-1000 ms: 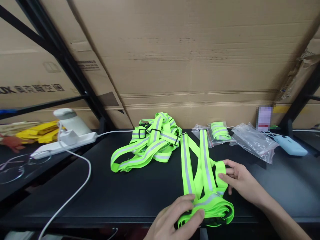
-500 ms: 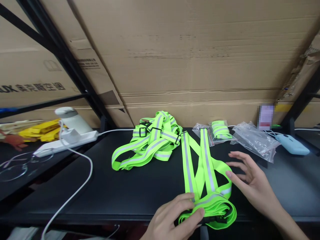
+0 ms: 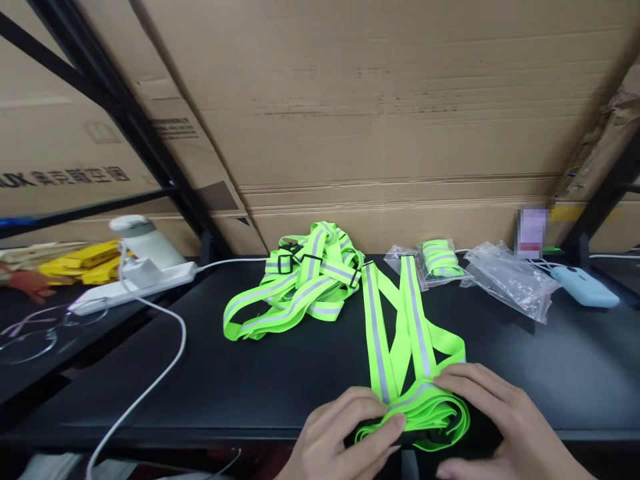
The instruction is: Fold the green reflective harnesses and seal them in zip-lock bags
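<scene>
A neon-green reflective strap vest (image 3: 419, 327) with grey stripes lies before me, its near end folded into a layered bundle at the table's front edge. My left hand (image 3: 343, 433) grips the left side of that bundle between thumb and fingers. On the other side, my right hand (image 3: 505, 417) is open, its fingertips at the bundle's upper right and its thumb well apart below. A black buckle piece shows partly under the folds. Two straps run away from the bundle, with a looser loop at right. Further left sits a second, tangled reflective vest (image 3: 310, 287).
Behind are a rolled green strap in a clear bag (image 3: 441, 259), a crumpled plastic bag (image 3: 510, 277) and a light blue power bank (image 3: 585, 287). Leftward stand a power strip (image 3: 133, 288) with a white cable, a white bottle (image 3: 147, 240) and glasses (image 3: 30, 347). Cardboard backs the table.
My right hand has come down and toward me, from beside the loop to the right side of the bundle. My left hand keeps its grip, almost unmoved.
</scene>
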`<state>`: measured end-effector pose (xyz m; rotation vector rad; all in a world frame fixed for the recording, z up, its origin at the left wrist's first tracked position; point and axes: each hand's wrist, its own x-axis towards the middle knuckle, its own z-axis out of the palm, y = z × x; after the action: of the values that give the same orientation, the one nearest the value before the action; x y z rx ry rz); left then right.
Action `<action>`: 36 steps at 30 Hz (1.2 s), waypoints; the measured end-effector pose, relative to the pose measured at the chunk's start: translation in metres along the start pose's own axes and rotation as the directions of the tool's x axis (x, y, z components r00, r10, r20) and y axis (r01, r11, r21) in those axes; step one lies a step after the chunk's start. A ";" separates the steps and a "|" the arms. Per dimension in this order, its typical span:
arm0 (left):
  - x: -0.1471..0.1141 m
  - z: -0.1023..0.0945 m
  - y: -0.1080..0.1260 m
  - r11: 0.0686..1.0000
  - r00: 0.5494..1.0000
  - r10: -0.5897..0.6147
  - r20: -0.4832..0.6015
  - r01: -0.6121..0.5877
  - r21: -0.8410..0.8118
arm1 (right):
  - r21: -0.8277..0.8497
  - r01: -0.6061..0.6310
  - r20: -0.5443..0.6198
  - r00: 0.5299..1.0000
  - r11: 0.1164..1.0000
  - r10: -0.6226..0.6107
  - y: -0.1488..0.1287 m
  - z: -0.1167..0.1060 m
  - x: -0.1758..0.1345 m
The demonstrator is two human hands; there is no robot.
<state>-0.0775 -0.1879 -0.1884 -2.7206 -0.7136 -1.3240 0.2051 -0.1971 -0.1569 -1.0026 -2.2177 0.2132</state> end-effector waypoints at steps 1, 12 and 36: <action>0.002 0.000 0.001 1.000 1.000 -0.011 -0.004 0.011 -0.022 | -0.004 0.003 -0.003 1.000 1.000 -0.003 0.001 0.003 -0.001; 0.012 0.002 0.005 0.990 0.996 -0.082 -0.035 0.077 -0.116 | -0.092 0.011 -0.118 0.993 0.996 -0.022 -0.003 0.019 -0.001; 0.052 0.014 -0.015 0.786 0.765 -0.572 0.295 0.614 -0.068 | -0.124 -0.178 -0.056 0.983 0.976 0.173 0.026 0.028 0.010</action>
<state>-0.0456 -0.1514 -0.1611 -2.9513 -1.6899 -1.1337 0.1983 -0.1685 -0.1835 -1.2635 -2.1246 0.1257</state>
